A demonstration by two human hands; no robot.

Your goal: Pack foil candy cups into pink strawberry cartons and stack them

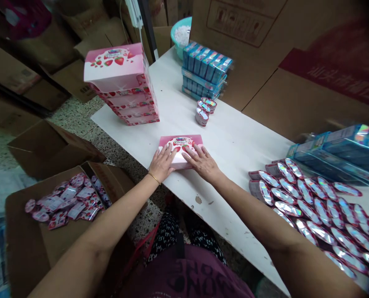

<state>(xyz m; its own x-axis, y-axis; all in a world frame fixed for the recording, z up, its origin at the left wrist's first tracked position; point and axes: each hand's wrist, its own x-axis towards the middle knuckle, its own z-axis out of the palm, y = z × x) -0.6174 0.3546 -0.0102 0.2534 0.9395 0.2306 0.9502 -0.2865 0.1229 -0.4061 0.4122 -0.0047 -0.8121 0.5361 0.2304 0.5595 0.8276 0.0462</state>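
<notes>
A pink and white box with strawberry pictures (pixel 180 142) lies on the white table (pixel 231 151), near its front edge. Flat on the left part of its lid rests my left hand (pixel 162 162), fingers stretched out and a thin bangle at the wrist. My right hand (pixel 203 163) lies on the right part of the lid, its fingers spread. Neither hand is wrapped round anything. Behind and to the left rises a stack of similar strawberry boxes (pixel 119 85). Small oval packs with shiny tops (pixel 202 117) stand beyond the box.
Many shiny-topped oval packs (pixel 308 211) cover the table's right side, beside blue wrapped packs (pixel 336 153). More blue packs (pixel 204 66) are stacked at the back near a turquoise basin (pixel 176 43). A carton (pixel 26 248) of small packs stands at left; big cartons (pixel 265 78) stand behind.
</notes>
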